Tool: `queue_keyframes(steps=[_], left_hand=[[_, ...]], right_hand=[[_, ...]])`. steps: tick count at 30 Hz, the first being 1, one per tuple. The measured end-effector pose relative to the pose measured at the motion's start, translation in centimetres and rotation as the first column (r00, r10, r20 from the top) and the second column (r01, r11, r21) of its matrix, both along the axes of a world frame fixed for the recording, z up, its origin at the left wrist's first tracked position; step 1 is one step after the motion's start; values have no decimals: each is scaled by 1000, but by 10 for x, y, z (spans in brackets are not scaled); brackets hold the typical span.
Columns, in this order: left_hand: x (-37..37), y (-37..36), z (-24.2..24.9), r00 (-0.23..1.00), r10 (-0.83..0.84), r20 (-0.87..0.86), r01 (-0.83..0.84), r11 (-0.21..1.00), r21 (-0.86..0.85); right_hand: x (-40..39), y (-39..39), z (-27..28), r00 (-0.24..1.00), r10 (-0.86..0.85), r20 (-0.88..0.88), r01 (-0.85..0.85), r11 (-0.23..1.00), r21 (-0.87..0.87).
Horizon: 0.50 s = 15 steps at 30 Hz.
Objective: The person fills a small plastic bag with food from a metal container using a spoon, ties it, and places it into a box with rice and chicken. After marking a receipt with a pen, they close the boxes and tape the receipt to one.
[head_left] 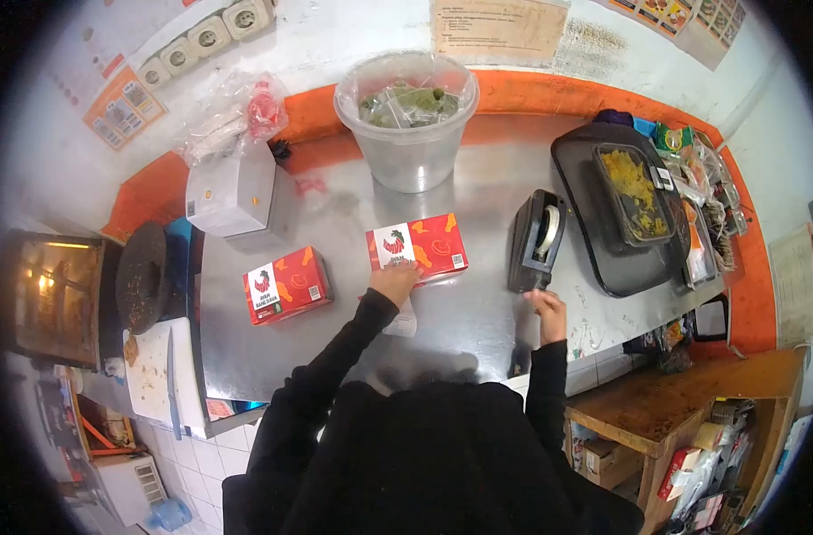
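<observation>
My left hand [396, 283] lies over the near edge of a red printed cardboard food box [437, 246], its fingers bent onto the printed top. A white paper slip [403, 319] shows just below that hand; whether the hand grips it cannot be told. My right hand [547, 314] is closed in a pinch at the near end of a black tape dispenser [524, 245], where the tape comes off; the clear strip itself is hard to make out. Within the dispenser sits a tape roll [549, 230]. A second red box [288, 285] stands apart to the left.
A clear plastic bucket [406, 134] with green contents stands at the back of the steel table [335, 357]. Right of the dispenser, a black tray [594, 259] bears a container of yellow food [634, 192]. At left are a white machine [232, 196], a cutting board [152, 374] and a knife [172, 383].
</observation>
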<state>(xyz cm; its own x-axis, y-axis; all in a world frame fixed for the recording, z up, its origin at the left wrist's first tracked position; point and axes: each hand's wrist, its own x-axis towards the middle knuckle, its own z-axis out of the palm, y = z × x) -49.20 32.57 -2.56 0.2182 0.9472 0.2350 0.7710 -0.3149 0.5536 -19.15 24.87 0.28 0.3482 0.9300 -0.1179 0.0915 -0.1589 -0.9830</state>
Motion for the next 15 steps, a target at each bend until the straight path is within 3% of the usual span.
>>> queue_keyframes(steps=[1, 2, 3, 4, 5, 6, 8, 9, 10, 11, 12, 13, 14, 15], left_hand=[[0, -2, 9, 1000, -9, 4, 9, 1000, -8], [-3, -1, 19, 964, -85, -253, 119, 985, 122], [-3, -3, 25, 859, -112, -499, 251, 943, 221], [-1, -4, 18, 863, -109, -493, 245, 944, 220], [-1, -4, 7, 931, -120, -346, 187, 968, 169], [-4, -4, 2, 975, -113, -193, 136, 984, 113], [-4, -12, 22, 977, -86, -193, 119, 979, 168], [-2, -14, 28, 978, -73, -193, 114, 972, 207], [1, -11, 3, 980, -53, -191, 91, 976, 196], [3, -7, -41, 989, -50, 139, 33, 992, 122], [2, -4, -66, 890, -19, 455, -1, 999, 43], [1, -5, -59, 966, -92, 243, 36, 973, 226], [1, -4, -62, 965, -83, 248, 26, 974, 223], [1, -1, -69, 976, -129, 178, 61, 937, 345]], right_hand=[[-2, 2, -6, 1000, -10, 0, 10, 999, -43], [3, 6, -16, 1000, -17, 5, 17, 999, -51], [6, 11, -18, 988, -20, 153, 20, 1000, -1], [9, 15, -20, 954, -24, 298, 9, 999, 54], [11, 12, -19, 843, -49, 536, 129, 985, -114], [15, 1, -26, 843, -40, 537, 115, 987, -108], [30, -11, -49, 664, 83, 743, 5, 993, -115], [22, 0, -35, 656, 95, 748, -24, 994, -106], [-1, -2, -7, 829, 124, 546, -81, 991, -102], [-24, -5, 7, 943, 150, 299, -125, 987, -99], [-42, 3, -1, 955, 237, 181, -239, 971, -9], [-70, 11, 8, 949, 301, 94, -305, 952, 28], [-98, 20, 3, 935, 343, 90, -352, 929, 112], [-121, 28, -5, 918, 387, 88, -397, 897, 197]])
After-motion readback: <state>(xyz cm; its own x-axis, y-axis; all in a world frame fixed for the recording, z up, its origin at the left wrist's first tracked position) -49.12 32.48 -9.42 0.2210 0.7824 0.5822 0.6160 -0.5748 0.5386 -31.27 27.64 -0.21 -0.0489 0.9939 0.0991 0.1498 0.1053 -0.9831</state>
